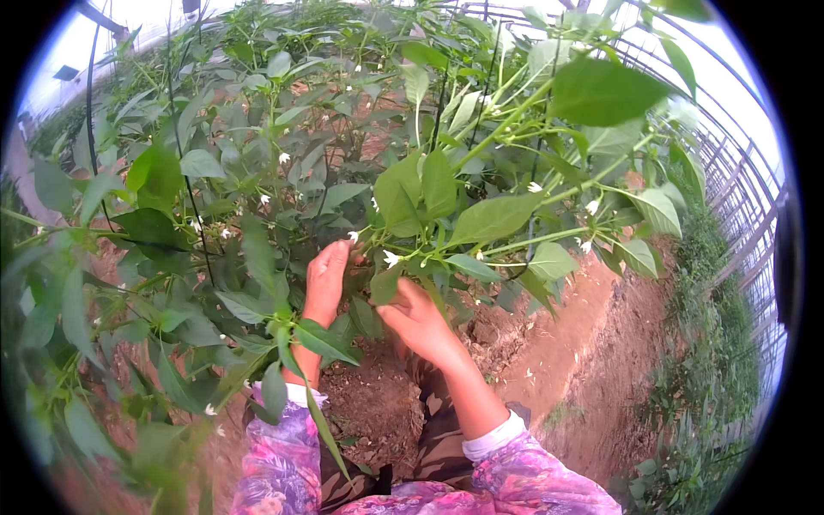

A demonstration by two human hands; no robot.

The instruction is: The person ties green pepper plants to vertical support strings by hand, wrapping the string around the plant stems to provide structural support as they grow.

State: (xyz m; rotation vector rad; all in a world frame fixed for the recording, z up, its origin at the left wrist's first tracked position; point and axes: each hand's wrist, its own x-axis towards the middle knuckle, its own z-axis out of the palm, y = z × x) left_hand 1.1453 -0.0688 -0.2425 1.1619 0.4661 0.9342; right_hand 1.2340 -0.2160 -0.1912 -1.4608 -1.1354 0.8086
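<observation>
Both hands reach in among pepper plants with green leaves and small white flowers. My left hand (328, 277) is raised beside a white flower (353, 236) at the stems; its fingertips are partly hidden, so what it holds cannot be told. Lower and to the right, my right hand (414, 314) has its fingers bent at a hanging green leaf (386, 285); whether it grips the leaf or a stem behind it is unclear. Another white flower (391, 259) is just above this hand. A leafy branch (496, 221) stretches up and right from between the hands.
Dark strings (174, 129) run upward through the plants. Leafy shoots (283, 328) cross in front of my left forearm. Bare brown soil (553, 347) lies at the right, beside a strip of green plants (695, 360). The ribbed greenhouse frame (740, 154) curves along the right edge.
</observation>
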